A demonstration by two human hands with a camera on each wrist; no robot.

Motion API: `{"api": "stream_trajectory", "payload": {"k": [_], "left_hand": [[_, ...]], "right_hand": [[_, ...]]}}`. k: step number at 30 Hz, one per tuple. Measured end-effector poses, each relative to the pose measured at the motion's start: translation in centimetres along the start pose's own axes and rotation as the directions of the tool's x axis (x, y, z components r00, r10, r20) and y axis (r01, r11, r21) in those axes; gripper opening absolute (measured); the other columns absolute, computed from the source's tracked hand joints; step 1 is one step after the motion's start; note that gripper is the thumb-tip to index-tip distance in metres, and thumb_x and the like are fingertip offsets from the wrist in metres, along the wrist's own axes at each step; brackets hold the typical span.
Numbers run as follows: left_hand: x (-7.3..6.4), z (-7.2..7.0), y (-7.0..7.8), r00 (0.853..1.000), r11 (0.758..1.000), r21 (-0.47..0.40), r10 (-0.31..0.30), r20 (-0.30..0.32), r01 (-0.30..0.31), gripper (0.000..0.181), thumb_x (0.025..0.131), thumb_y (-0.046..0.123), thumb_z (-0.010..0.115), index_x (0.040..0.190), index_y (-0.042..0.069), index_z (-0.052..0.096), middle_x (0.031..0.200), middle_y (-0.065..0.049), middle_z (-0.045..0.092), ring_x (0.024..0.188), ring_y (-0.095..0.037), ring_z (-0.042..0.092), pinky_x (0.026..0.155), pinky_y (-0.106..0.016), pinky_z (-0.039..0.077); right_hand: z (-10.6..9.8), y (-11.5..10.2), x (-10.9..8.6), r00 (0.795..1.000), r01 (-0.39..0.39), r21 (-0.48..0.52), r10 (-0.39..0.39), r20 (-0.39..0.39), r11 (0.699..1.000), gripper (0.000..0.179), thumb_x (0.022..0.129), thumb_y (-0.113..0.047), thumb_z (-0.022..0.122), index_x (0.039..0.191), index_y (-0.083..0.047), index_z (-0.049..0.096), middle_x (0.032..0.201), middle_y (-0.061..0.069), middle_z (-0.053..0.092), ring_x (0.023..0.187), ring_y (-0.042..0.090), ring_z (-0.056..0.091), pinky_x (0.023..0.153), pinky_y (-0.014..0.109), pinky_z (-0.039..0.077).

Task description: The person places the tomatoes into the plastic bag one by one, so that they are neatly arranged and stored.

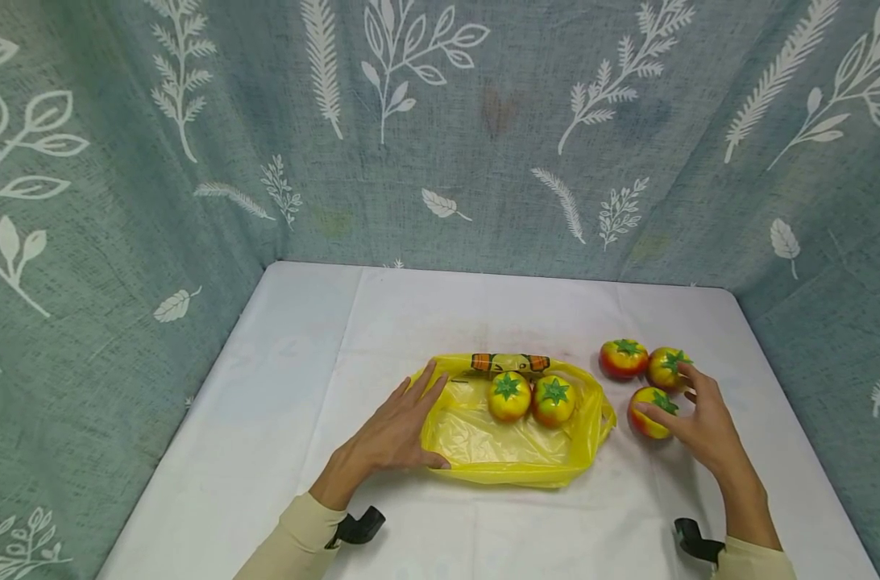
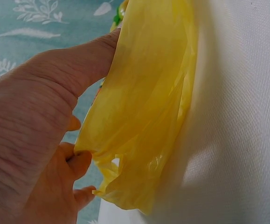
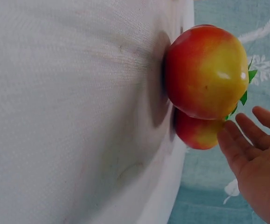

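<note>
A yellow plastic bag (image 1: pixel 501 475) lies spread open on the table, with two red-and-yellow toy tomatoes (image 1: pixel 508 396) with green star-shaped tops inside. My left hand (image 1: pixel 392 427) is spread at the bag's left side, its thumb reaching in over the front rim. In the left wrist view the thumb disappears behind the yellow plastic (image 2: pixel 144 93). To the right of the bag, my right hand (image 1: pixel 704 419) reaches over a nearer tomato (image 1: pixel 650 412), thumb and fingers parted around it. Its fingertips overlap a second tomato (image 1: pixel 665 366) in the head view; a third tomato (image 1: pixel 624 358) sits beside that one.
An orange-and-black printed strip (image 1: pixel 510 362) shows at the bag's back rim. A white cloth covers the table (image 1: pixel 280 387). Teal leaf-patterned curtains (image 1: pixel 440 161) surround its back and sides. Black wrist mounts (image 1: pixel 360 525) sit at both sleeves.
</note>
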State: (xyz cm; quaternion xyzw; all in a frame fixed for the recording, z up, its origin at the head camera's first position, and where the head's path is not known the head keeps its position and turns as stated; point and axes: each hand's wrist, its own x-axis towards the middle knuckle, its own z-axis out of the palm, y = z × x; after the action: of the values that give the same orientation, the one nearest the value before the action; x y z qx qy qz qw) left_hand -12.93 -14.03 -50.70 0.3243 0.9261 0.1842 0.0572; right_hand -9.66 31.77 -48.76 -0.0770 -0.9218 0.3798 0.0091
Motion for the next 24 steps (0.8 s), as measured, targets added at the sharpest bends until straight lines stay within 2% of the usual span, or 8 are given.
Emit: {"api": "stream_trajectory", "payload": {"k": [7, 24], "left_hand": [[0.1, 0.1, 0.0, 1.000, 1.000, 0.010, -0.002, 0.004, 0.002, 0.133, 0.067, 0.064, 0.086, 0.163, 0.006, 0.015, 0.169, -0.018, 0.001, 0.152, -0.030, 0.021, 0.124, -0.049, 0.016], [0.1, 0.1, 0.1, 1.000, 1.000, 0.022, 0.005, 0.006, -0.006, 0.133, 0.067, 0.065, 0.086, 0.163, 0.006, 0.014, 0.169, -0.018, 0.001, 0.152, -0.028, 0.022, 0.124, -0.048, 0.016]], "right_hand": [[0.0, 0.1, -0.3, 1.000, 0.012, 0.000, -0.012, -0.014, 1.000, 0.105, 0.086, -0.037, 0.082, 0.155, 0.010, 0.019, 0.150, 0.040, 0.025, 0.129, 0.057, 0.035, 0.102, 0.072, 0.037], [1.3, 0.6, -0.3, 1.000, -0.029, -0.005, 0.029, 0.004, 1.000, 0.105, 0.085, -0.043, 0.082, 0.153, 0.012, 0.024, 0.148, 0.037, 0.033, 0.131, 0.052, 0.035, 0.104, 0.069, 0.037]]}}
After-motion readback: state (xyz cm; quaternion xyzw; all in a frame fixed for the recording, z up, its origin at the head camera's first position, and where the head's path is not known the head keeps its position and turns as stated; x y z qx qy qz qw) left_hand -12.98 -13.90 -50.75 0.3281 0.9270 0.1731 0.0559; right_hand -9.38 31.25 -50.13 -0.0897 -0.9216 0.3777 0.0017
